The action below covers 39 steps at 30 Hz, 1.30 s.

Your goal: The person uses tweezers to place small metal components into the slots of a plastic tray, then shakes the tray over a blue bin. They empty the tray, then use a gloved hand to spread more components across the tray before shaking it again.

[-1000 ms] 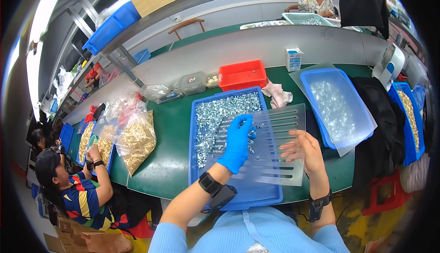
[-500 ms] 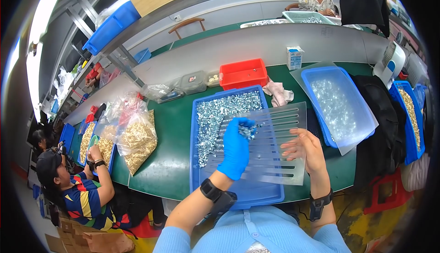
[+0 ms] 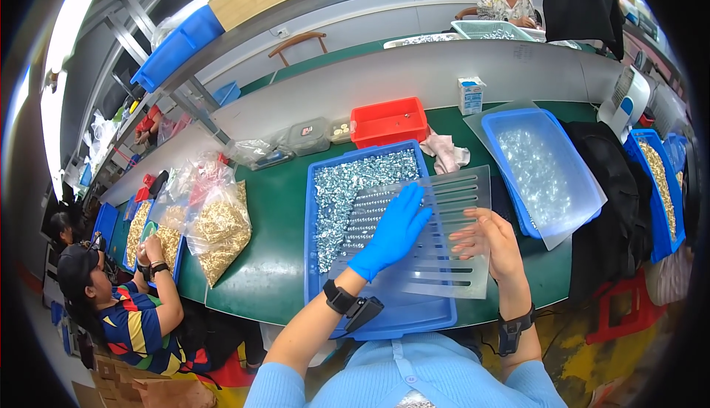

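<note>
My left hand (image 3: 396, 227), in a blue glove, lies flat over a clear slotted plate (image 3: 458, 182) with its fingers stretched out. Rows of small silvery metal parts (image 3: 370, 219) sit in the plate's slots left of the glove. My bare right hand (image 3: 494, 241) grips the plate's right edge; its fingers show through the clear sheet. The plate is above a blue tray (image 3: 399, 323), whose far and left parts hold a heap of loose silvery parts (image 3: 333, 186). What lies under the glove is hidden.
A red bin (image 3: 388, 123) and a pink cloth (image 3: 444, 153) are behind the tray. Another blue tray (image 3: 536, 156) under a clear sheet stands right. Left lies a bag of gold-coloured parts (image 3: 222, 230); beyond it a co-worker (image 3: 122, 308) handles similar parts.
My left hand held a clump of small metal parts and now lies flat with fingers stretched, a little farther right. Rows of parts show in the slots. My right hand stays on the plate's edge.
</note>
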Available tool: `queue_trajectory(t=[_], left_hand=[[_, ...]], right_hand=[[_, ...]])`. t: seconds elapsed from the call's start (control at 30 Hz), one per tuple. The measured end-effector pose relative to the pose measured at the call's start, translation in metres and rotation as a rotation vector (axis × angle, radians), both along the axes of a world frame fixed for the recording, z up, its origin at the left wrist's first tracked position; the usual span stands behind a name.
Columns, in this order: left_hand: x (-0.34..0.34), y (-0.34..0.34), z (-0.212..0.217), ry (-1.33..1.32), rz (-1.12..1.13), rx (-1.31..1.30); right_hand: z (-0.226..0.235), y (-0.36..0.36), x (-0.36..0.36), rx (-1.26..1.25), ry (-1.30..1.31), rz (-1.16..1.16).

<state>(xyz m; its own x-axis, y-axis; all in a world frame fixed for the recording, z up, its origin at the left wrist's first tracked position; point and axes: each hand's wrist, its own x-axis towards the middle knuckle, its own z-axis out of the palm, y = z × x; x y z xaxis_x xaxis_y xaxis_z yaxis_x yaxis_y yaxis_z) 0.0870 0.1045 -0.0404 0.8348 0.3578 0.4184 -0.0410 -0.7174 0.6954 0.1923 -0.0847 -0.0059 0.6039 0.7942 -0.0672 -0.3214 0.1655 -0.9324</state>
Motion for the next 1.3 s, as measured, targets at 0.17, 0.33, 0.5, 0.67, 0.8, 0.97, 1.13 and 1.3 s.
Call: queue_trajectory(t=[0.17,0.33,0.5,0.67,0.8,0.97,1.13,1.3], left_hand=[[-0.043,-0.014,0.020,0.173,-0.032,0.069],[-0.083,0.014,0.010,0.173,0.174,-0.354],[-0.091,0.030,-0.008,0.180,0.356,-0.207],[-0.058,0.024,-0.007,0.110,0.201,0.207],[-0.016,0.020,-0.003,0.036,0.132,0.123],[0.006,0.022,0.010,0.150,0.140,0.041],[0.005,0.033,0.006,0.086,0.245,0.060],[-0.016,0.051,-0.001,0.054,0.321,-0.059]], right_hand=[[-0.001,-0.002,0.003,0.002,0.007,0.001],[0.001,0.001,0.005,0.021,-0.008,0.017],[-0.002,0.001,0.004,0.068,-0.011,0.016],[-0.004,-0.001,0.003,0.074,-0.003,0.016],[0.000,0.000,0.002,0.073,-0.010,0.016],[-0.001,-0.001,0.001,0.065,0.009,0.023],[-0.002,-0.002,0.001,0.067,0.016,0.024],[-0.003,-0.002,0.003,0.065,0.013,0.020]])
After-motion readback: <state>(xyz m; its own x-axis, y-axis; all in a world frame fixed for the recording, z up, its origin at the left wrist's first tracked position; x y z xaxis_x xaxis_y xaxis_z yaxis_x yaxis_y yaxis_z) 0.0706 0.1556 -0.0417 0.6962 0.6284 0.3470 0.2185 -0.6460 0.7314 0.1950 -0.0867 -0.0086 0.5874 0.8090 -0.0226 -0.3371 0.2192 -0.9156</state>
